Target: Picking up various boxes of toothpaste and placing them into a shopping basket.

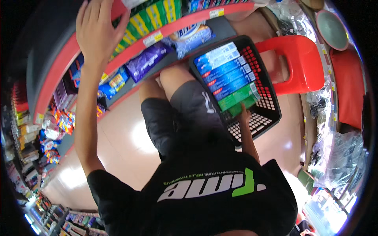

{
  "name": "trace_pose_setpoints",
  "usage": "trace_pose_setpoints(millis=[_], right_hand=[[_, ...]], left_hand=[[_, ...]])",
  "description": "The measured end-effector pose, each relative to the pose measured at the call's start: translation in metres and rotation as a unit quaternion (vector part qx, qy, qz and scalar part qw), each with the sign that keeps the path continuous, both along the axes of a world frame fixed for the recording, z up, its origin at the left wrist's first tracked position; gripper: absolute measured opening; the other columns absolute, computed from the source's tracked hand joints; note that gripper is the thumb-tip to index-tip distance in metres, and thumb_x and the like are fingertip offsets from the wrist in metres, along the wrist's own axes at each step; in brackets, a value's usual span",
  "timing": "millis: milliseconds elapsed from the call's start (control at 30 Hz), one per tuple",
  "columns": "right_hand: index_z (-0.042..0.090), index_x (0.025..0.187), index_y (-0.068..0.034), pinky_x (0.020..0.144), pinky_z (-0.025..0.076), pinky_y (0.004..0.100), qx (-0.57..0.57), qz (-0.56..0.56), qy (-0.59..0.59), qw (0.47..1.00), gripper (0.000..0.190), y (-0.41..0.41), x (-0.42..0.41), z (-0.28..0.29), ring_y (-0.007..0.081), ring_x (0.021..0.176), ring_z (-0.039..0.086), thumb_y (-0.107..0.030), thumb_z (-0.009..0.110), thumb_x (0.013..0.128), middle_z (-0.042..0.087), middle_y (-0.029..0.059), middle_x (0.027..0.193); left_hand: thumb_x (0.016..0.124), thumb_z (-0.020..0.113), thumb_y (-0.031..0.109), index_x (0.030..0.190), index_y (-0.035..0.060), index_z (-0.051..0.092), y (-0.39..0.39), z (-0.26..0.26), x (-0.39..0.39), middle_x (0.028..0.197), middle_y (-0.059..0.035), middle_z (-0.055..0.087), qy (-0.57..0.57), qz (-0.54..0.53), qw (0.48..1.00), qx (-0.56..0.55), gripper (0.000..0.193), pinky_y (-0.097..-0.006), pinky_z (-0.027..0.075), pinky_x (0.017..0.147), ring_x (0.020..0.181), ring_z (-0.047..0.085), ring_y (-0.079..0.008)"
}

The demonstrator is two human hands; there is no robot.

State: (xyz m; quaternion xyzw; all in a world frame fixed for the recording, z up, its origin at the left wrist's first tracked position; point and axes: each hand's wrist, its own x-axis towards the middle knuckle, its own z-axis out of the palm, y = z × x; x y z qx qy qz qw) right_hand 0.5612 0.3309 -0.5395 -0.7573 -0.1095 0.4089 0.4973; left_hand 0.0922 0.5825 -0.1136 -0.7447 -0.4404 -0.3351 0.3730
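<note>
My left hand (96,32) is raised at the red-edged shelf, fingers apart and holding nothing, beside a row of green-and-yellow packages (150,19). Whether it touches the shelf edge is hard to tell. On the right, my right hand (244,115) reaches into a black plastic shopping basket (273,113) and grips the near end of a tilted, blurred green box (236,111). Next to that box lies another green box (237,97). Several blue-and-white cartons (226,72) lie in a row beyond them, printed ends showing.
A red plastic loop, apparently the basket's handle (307,65), sticks out rightward. The lower shelf holds a purple bag (149,60), a light-blue bag (193,39) and a blue packet (115,84). My bent knees (177,79) are between shelf and basket. Plastic-wrapped goods (339,156) line the right side.
</note>
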Motion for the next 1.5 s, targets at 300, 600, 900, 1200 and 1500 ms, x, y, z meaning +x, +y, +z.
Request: trace_pose_setpoints(millis=[300,600,900,1200,1500], right_hand=[[0.055,0.115,0.003,0.079,0.044,0.0300,0.099,0.181,-0.193,0.959,0.036,-0.017,-0.038,0.196,0.0146,0.089,0.053,-0.028,0.047,0.100,0.059,0.0097,0.098],[0.039,0.132,0.002,0.088,0.048,0.0322,0.390,0.303,-0.187,0.849,0.065,0.237,-0.024,0.423,0.0215,0.106,0.058,-0.030,0.070,0.086,0.059,0.0179,0.114],[0.060,0.114,0.006,0.077,0.051,0.0336,0.299,0.377,-0.395,0.782,0.087,0.480,0.008,0.523,0.0242,0.089,0.065,-0.060,0.077,0.061,0.065,0.0184,0.105],[0.071,0.102,-0.005,0.086,0.051,0.0425,0.164,0.405,-0.680,0.589,0.073,0.541,-0.056,0.528,0.0362,0.100,0.063,-0.070,0.063,0.070,0.067,0.0189,0.106],[0.068,0.105,-0.006,0.085,0.053,0.0417,0.094,0.425,-0.679,0.592,0.061,0.530,-0.066,0.535,0.0327,0.099,0.065,-0.053,0.075,0.067,0.067,0.0180,0.105]], left_hand=[[0.074,0.074,0.015,0.125,0.0090,0.057,-0.018,0.011,-0.003,0.120,-0.0073,0.062,0.009,0.020,0.997,-0.070,0.054,-0.0396,0.043,0.101,0.117,0.057,-0.0239],[0.084,0.065,0.032,0.128,0.0084,0.054,0.014,0.053,0.040,0.130,-0.0088,0.056,0.059,-0.032,0.990,-0.128,0.051,-0.0438,0.032,0.110,0.125,0.049,-0.0250],[0.089,0.054,0.045,0.134,0.0075,0.046,0.049,0.044,0.055,0.124,-0.0160,0.058,0.105,-0.040,0.981,-0.155,0.059,-0.0462,0.026,0.113,0.124,0.049,-0.0265],[0.088,0.057,0.044,0.131,0.0074,0.050,0.045,0.044,0.059,0.116,-0.0150,0.062,0.088,-0.026,0.984,-0.153,0.057,-0.0464,0.027,0.112,0.119,0.054,-0.0256],[0.086,0.059,0.044,0.131,0.0084,0.050,0.047,0.047,0.057,0.114,-0.0143,0.063,0.082,-0.013,0.985,-0.153,0.058,-0.0464,0.027,0.112,0.118,0.054,-0.0245]])
